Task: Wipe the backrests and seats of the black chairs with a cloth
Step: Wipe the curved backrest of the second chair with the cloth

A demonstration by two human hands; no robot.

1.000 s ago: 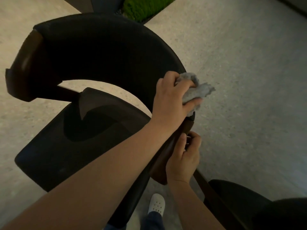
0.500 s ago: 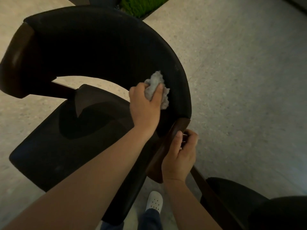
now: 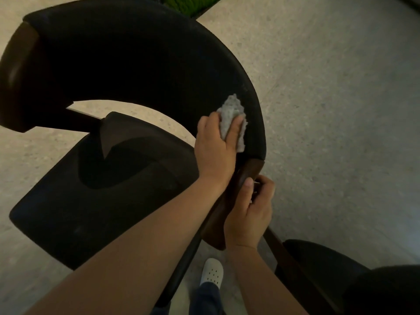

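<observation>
Lower centre right: right hand (image 3: 248, 214), fingers curled round the brown wooden armrest (image 3: 214, 226). Just above: left hand (image 3: 216, 146), fingers gripping a bunched grey cloth (image 3: 231, 114), pressed against the right end of the black backrest (image 3: 136, 53), centre right.

Speckled pale floor (image 3: 341, 110), green patch (image 3: 188, 3) beyond

Open floor (image 3: 341, 110) right; second chair (image 3: 329, 264) blocks lower right.
</observation>
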